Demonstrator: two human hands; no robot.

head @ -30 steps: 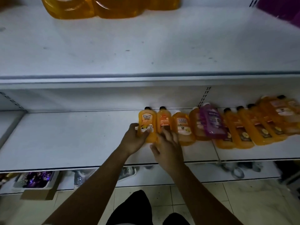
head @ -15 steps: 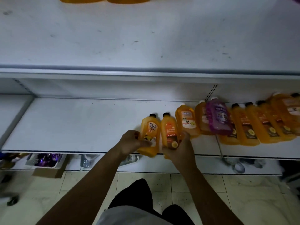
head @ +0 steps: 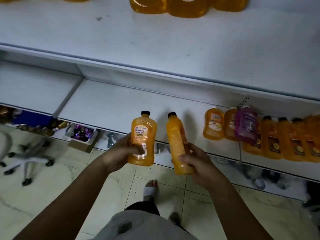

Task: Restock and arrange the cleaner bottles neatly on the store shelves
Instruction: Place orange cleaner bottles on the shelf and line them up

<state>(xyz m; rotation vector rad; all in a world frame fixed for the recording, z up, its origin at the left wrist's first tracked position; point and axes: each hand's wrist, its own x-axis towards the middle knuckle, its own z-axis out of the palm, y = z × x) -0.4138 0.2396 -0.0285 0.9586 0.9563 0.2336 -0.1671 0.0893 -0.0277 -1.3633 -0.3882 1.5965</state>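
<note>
My left hand (head: 121, 153) grips an orange cleaner bottle (head: 142, 134) with a black cap, its back label facing me. My right hand (head: 197, 163) grips a second orange bottle (head: 178, 142) near its base, turned edge-on. Both bottles are held off the middle shelf (head: 110, 104), in front of its front edge. On the right of that shelf stands a row of orange bottles (head: 213, 125) with one purple bottle (head: 246, 126) among them.
Large orange jugs (head: 187, 6) stand at the back of the top shelf (head: 121, 42). A box of purple packets (head: 81, 134) sits on the bottom shelf. A wheeled chair base (head: 26, 158) stands on the tiled floor at left. My foot (head: 150, 189) is below the bottles.
Both hands have lifted the two leftmost orange bottles off the shelf and drawn them toward me. The view has swung left and tilted.
</note>
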